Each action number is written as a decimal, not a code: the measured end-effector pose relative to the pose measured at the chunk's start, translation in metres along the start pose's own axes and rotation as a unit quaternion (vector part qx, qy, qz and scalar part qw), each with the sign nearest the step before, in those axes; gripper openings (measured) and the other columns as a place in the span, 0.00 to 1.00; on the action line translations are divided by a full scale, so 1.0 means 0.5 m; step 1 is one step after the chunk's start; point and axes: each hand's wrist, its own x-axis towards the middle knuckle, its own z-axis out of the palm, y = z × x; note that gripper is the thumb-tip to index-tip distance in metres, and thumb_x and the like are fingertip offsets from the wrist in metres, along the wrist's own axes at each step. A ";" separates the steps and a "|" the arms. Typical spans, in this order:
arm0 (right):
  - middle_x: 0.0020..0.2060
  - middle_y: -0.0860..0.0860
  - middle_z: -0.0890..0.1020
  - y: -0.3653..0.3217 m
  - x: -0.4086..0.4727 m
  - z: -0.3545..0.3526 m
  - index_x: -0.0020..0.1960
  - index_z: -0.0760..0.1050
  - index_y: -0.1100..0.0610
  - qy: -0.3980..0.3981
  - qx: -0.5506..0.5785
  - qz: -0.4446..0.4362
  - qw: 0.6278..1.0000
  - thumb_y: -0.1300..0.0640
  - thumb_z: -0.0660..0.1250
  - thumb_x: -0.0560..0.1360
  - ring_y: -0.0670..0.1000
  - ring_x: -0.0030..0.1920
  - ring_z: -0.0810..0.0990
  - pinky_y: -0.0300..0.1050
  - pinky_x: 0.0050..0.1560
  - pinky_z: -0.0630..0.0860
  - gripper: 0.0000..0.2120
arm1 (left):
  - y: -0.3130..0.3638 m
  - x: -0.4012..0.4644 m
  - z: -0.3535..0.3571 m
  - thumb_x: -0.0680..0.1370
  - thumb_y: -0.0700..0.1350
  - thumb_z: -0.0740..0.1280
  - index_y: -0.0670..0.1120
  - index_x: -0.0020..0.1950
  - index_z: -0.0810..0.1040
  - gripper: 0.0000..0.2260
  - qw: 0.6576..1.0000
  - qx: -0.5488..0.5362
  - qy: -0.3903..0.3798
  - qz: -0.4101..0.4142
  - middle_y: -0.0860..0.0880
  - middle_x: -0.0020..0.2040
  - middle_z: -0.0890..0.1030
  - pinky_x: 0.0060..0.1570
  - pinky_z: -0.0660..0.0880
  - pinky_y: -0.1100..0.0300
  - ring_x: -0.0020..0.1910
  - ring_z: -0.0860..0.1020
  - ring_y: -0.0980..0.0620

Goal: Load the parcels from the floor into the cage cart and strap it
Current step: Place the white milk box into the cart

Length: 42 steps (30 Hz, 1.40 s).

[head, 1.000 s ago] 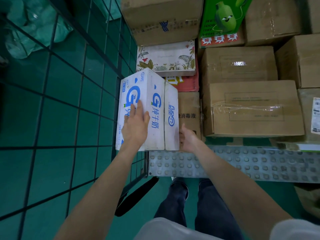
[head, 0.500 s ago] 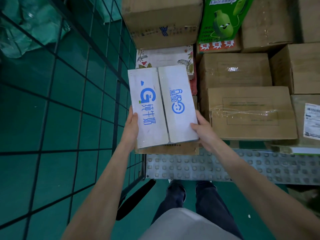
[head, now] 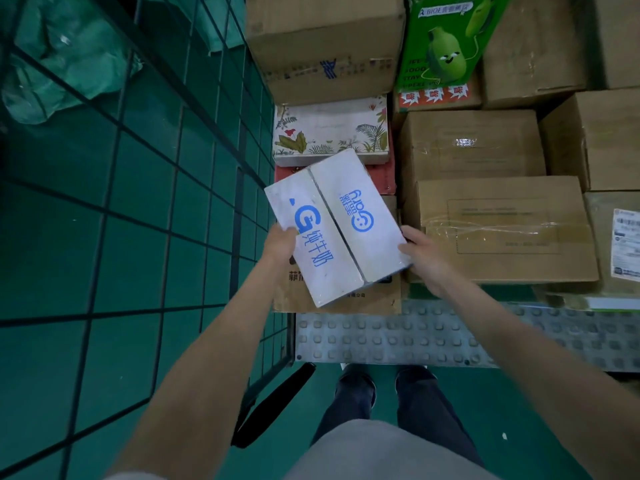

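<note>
Milk box (head: 334, 227): white carton, blue print, seam along its top. Held flat and turned askew above the cart's near left corner, over a brown box (head: 341, 298) with dark print that sits at the deck's front edge.

Left hand (head: 280, 244): grips the milk box's left long side, fingers curled under the edge, thumb on top.

Right hand (head: 421, 255): grips the milk box's near right corner, fingers wrapped round the right side.

Cart deck (head: 398, 337): grey studded plate, bare strip along the front edge.

Cage wall (head: 239, 216): dark wire mesh, upright along the deck's left edge.

Floral box (head: 330, 131): white, leaf and flower print, just behind the milk box, against the cage wall. It lies on a red box (head: 382, 176), of which only edges show.

Large carton (head: 325, 46): brown, blue mark on its front, far left of the deck behind the floral box.

Green box (head: 446, 43): cartoon gourd figure, red labels at its base, right of the large carton.

Taped carton (head: 502, 230): brown, clear tape across the top, right of the milk box and touching the right hand. A second taped carton (head: 471, 143) sits behind it.

Labelled parcel (head: 623, 244): white shipping label, at the deck's right edge.

Strap (head: 273, 407): black, hanging off the cage wall's near end, above the green floor (head: 104, 271).
</note>
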 end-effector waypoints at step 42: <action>0.53 0.50 0.79 -0.385 0.202 -0.009 0.71 0.68 0.59 0.023 0.072 -0.078 0.994 0.65 0.52 0.84 0.43 0.43 0.79 0.45 0.46 0.80 0.17 | 0.272 0.142 -0.020 0.78 0.33 0.49 0.46 0.77 0.60 0.27 0.988 0.033 0.143 0.049 0.42 0.74 0.57 0.53 0.75 0.53 0.56 0.71 0.44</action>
